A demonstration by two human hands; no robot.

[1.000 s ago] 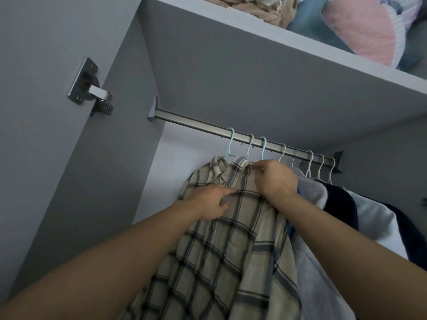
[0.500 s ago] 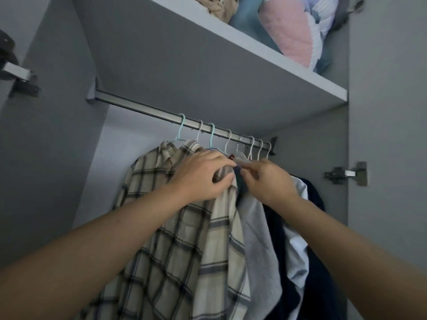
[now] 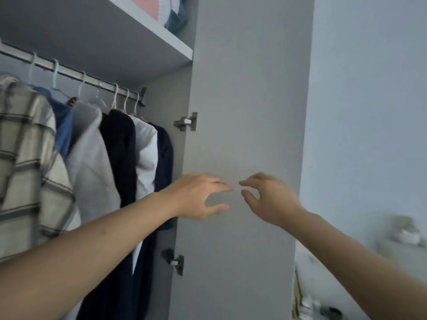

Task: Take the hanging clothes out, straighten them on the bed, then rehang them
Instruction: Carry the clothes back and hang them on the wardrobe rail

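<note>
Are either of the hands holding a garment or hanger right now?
No. The left hand and right hand are both empty, fingers loosely spread before the wardrobe door.

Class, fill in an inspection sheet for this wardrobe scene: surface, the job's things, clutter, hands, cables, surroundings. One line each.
Surface: no bed in view; grey wardrobe door stands open.
Job's things: plaid shirt, blue garment, grey top, dark jacket, white garment and another dark garment hang on the rail.
Clutter: folded bedding on the top shelf; blurred items low at right.
Hands: left hand and right hand both empty, fingers loosely spread, in front of the door.
Cables: nothing seen.
Surroundings: pale wall at right.
</note>
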